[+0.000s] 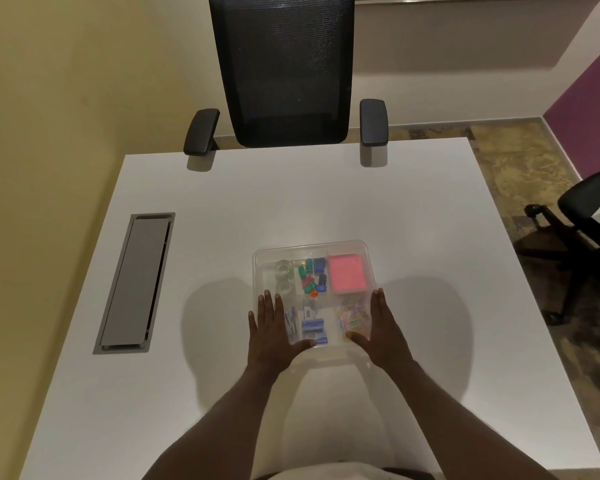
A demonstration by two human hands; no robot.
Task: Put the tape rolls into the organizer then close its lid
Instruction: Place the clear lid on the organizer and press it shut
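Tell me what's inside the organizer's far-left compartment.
Two clear tape rolls lie in the organizer, one behind the other. The left hand covers the corner nearer the person.

Organizer (368, 258): clear, smooth plastic with a faint sheen, its lid (312, 251) equally transparent; tape rolls (283, 277): two, glossy see-through film, in the far left compartment; clips (312, 273): shiny coloured plastic, green, blue and red; pink pad (347, 273): matt, paper-like; paper clips (354, 315): mixed bright colours, coating too small to tell; table (222, 209): white, smooth, satin finish that carries soft reflections; cable hatch (136, 282): grey, brushed-metal look, matt; office chair (284, 67): black woven mesh back, matt black plastic armrests (201, 131); floor (520, 168): mottled, rough-looking carpet; left wall (66, 81): matt yellow paint
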